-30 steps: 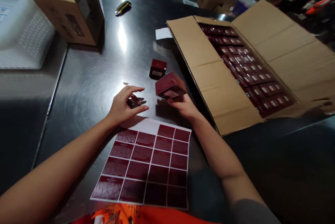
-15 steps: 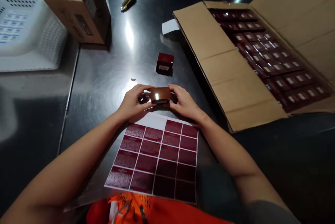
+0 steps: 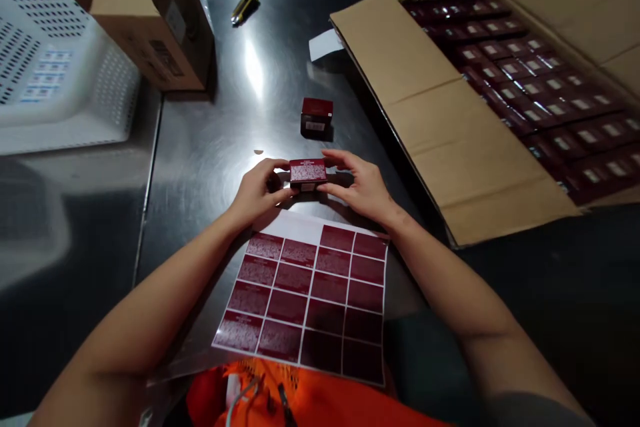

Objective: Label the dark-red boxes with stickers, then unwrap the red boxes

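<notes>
A small dark red box (image 3: 307, 171) with fine white print on its upper face is between my two hands, above the steel table. My left hand (image 3: 259, 192) grips its left end with thumb and fingers. At the right end, my right hand (image 3: 361, 187) has its thumb at the lower corner and its fingers at the upper corner. Just below lies a sheet of dark red labels (image 3: 305, 294), its top left part bare white backing. Beyond my hands a second dark red box (image 3: 317, 117) stands alone, a barcode label on its near side.
An open carton (image 3: 415, 114) filled with rows of dark red boxes (image 3: 545, 87) stands at right. A white perforated basket (image 3: 65, 114) and a smaller brown carton (image 3: 155, 47) are at left. A yellow and black cutter (image 3: 245, 8) and a white paper piece (image 3: 325, 44) lie farther back.
The box between my hands has turned: a plain glossy brown face showed before, a printed dark red face shows now. My right hand's fingers have lifted and spread slightly. The view has shifted a little.
</notes>
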Demonstrator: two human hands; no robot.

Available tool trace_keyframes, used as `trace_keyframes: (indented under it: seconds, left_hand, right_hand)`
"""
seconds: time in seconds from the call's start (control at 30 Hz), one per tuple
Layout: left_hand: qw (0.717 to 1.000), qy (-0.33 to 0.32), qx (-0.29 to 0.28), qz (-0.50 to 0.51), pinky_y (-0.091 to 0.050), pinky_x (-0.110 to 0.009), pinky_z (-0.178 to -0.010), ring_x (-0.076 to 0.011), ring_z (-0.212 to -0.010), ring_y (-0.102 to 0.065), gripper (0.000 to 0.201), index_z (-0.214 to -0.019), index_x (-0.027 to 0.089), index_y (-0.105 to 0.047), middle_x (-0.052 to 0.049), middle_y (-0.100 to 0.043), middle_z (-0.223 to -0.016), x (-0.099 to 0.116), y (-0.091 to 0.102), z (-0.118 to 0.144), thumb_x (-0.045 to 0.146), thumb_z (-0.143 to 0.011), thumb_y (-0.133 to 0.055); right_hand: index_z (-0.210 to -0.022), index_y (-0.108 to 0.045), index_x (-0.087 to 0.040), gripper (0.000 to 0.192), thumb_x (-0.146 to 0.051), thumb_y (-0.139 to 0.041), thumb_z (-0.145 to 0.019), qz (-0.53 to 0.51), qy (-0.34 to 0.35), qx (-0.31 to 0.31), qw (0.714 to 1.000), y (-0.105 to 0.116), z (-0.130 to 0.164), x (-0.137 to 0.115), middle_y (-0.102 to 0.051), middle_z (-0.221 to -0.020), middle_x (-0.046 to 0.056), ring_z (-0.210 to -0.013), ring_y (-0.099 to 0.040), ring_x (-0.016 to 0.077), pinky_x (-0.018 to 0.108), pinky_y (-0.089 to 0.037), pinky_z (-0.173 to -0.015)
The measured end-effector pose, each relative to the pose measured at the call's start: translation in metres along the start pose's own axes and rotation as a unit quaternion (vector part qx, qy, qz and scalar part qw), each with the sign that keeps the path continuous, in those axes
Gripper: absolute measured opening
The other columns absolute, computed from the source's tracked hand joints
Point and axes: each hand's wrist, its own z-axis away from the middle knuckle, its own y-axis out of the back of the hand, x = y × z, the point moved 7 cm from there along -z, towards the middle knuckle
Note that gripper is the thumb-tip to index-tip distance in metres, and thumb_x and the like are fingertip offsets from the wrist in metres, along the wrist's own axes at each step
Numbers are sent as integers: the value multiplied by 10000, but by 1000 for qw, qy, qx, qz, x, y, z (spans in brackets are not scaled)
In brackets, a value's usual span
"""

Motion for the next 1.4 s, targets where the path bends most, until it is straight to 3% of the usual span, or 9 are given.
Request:
trace_keyframes:
  seconds: [0.23, 0.37, 0.57, 0.73, 0.9, 1.0, 1.13, 1.27, 1.4]
  left_hand:
    - [999, 38, 26, 15, -501, -278, -562, -145, -612, -627, 356, -1038, 258, -674, 8, -709, -821, -19, 22, -9, 206, -707, -794]
    - [994, 109, 2, 14, -492, -259, -485, -146, -585, -644, 411, -1033, 241, -674, -21, -742, -918, -41, 64, -9, 238, -647, -816]
    - [982, 182, -20, -40, -386, -177, -420, -107, -512, -571, 546, -1056, 184, -653, 44, -664, -641, -69, 151, 28, 480, -653, -871]
    - [984, 151, 33, -93, -453, -253, -520, -90, -562, -550, 729, -1089, 195, -617, 32, -653, -800, -60, 174, 50, 650, -581, -874]
    - [942, 19, 187, -277, -482, -379, -798, -116, -691, -553, 571, -1260, 220, -626, -36, -596, -1108, 53, 137, 74, 554, -812, -743]
    - [971, -7, -29, -238, -479, -372, -854, -225, -960, -625, 421, -1247, 187, -633, -88, -669, -1110, 94, 59, 70, 464, -935, -577]
    - [956, 97, -239, -141, -424, -308, -695, -189, -757, -587, 347, -929, 166, -695, -38, -673, -784, 75, 1, 67, 468, -918, -522]
    - [959, 187, -213, 30, -385, -240, -589, -139, -665, -516, 348, -818, 170, -640, 9, -604, -707, 45, 10, 66, 517, -817, -623]
    - [913, 286, -193, 219, -415, -209, -554, -105, -606, -539, 380, -845, 165, -649, 18, -637, -717, 34, 19, 80, 497, -713, -780]
  right_hand:
    - [-1379, -567, -230, 615, -420, -769, -830, 118, 48, 15, 992, 21, 2, -16, -601, -1313, 131, -1060, -645, 278, 445, -558, -928]
    - [-1217, -666, -214, 436, -448, -739, -857, 157, 58, -107, 980, 9, 9, -29, -665, -1154, 103, -962, -654, 253, 381, -527, -849]
    - [-1023, -742, -223, 477, -465, -904, -646, 187, -8, -299, 936, -17, 29, -23, -722, -903, 49, -775, -647, 219, 303, -429, -643]
    - [-890, -766, -229, 109, -235, -784, -784, 169, -20, -336, 926, -23, 27, -15, -737, -773, 12, -681, -624, 164, 272, -381, -605]
    - [-989, -760, -197, 158, -254, -668, -873, 51, 12, -307, 950, -33, 21, -26, -735, -814, 15, -716, -617, 134, 246, -417, -666]
    - [-1030, -724, -175, 234, -297, -722, -830, -43, -5, -290, 956, -42, 23, -32, -709, -835, 15, -727, -607, 128, 241, -435, -688]
    - [-1035, -660, -175, 261, -283, -747, -814, -111, -20, -268, 957, -44, 28, -41, -697, -830, 6, -736, -623, 140, 253, -457, -691]
    - [-993, -719, -189, 250, -316, -819, -802, 34, 99, -189, 976, -26, 24, -59, -690, -973, 57, -911, -622, 197, 322, -455, -814]
    - [-1004, -778, -222, 231, -389, -795, -845, 190, 204, -89, 956, -12, 25, -70, -675, -1039, 87, -1025, -572, 253, 403, -389, -899]
